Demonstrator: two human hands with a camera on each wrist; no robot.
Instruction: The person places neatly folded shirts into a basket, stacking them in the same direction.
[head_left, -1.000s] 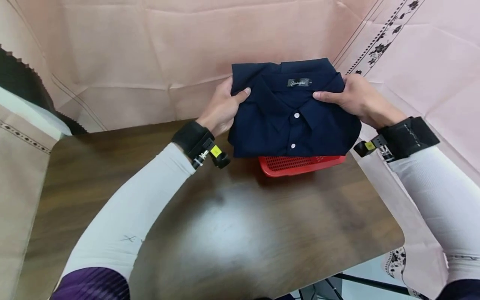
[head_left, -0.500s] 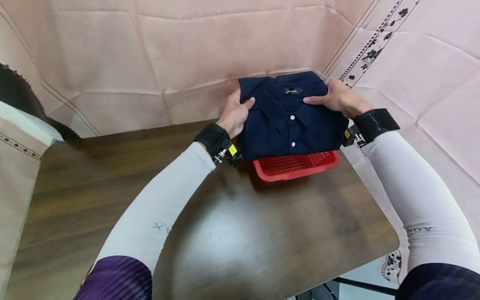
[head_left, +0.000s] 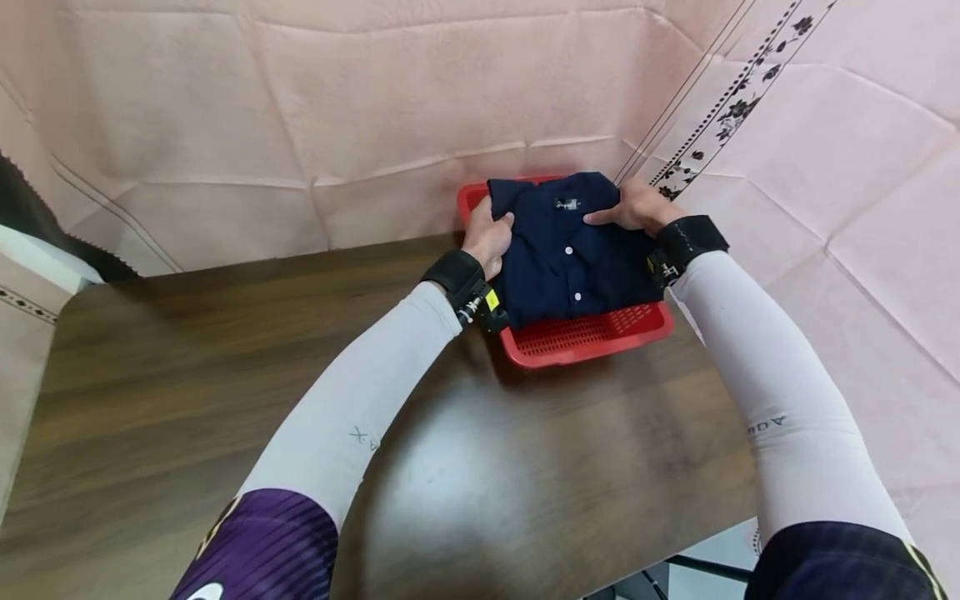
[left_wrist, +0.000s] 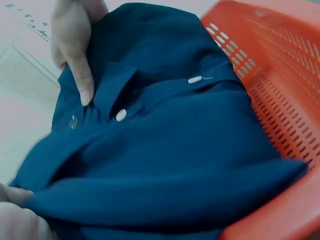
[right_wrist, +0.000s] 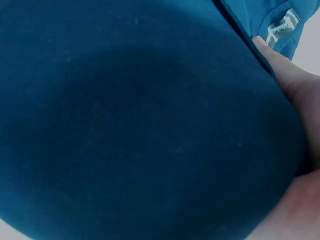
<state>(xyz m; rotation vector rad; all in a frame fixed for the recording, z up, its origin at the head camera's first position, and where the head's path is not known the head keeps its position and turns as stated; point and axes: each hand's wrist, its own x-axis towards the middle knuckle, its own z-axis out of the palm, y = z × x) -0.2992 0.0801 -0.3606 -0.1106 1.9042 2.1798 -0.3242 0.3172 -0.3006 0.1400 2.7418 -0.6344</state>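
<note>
A folded navy button-up shirt, collar and label toward the back, lies within the rim of a red plastic basket. My left hand grips the shirt's left edge, thumb on top. On the opposite side my right hand holds the right edge near the collar, its thumb over the cloth. In the left wrist view the shirt sags in folds against the basket wall. Cloth fills most of the right wrist view, with the right thumb beside the label. The fingers under the shirt are hidden.
The basket stands on a brown wooden table, near its back right corner. Pale pink cloth hangs behind the table, and a flower-bordered cloth covers the right side.
Both hands have lowered the shirt into the basket, with the right hand moving left. More of the basket's rim now shows around the shirt.
</note>
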